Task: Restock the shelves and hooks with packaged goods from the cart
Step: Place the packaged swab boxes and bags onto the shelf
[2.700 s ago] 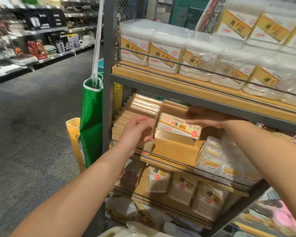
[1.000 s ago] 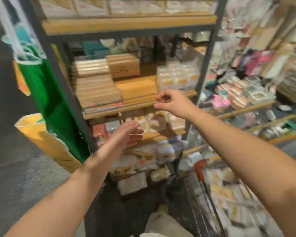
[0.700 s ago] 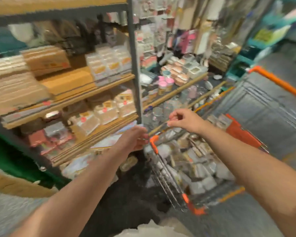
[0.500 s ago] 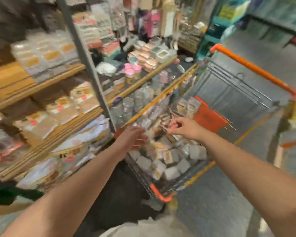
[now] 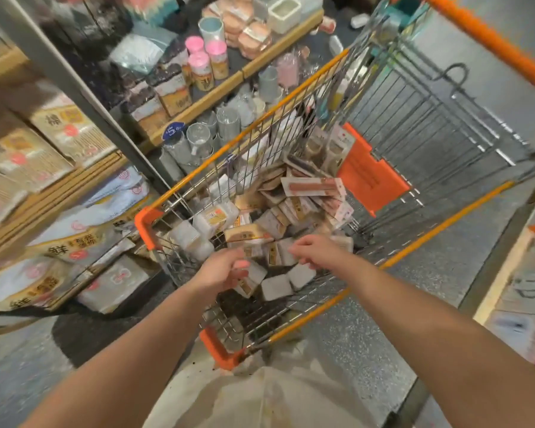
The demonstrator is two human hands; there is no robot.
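A wire cart with orange trim (image 5: 145, 223) stands in front of me, its basket filled with several small packaged goods (image 5: 278, 211), mostly clear boxes and flat carded packs. My left hand (image 5: 221, 273) hovers over the near end of the basket with loosely curled fingers and holds nothing. My right hand (image 5: 314, 250) is beside it above the packs, fingers bent downward, also holding nothing. On the left stand the shelves (image 5: 74, 183) stocked with bagged cotton swabs (image 5: 28, 156).
A grey shelf upright (image 5: 84, 97) stands between the cart and the shelves. Beyond it a lower shelf (image 5: 247, 72) carries pink-capped bottles (image 5: 204, 63) and clear jars. An orange child-seat flap (image 5: 371, 177) sits mid-cart. Grey floor lies to the right.
My view swung from the shelves down to the cart. Both hands left the shelf, holding nothing, and came down over the goods in the basket.
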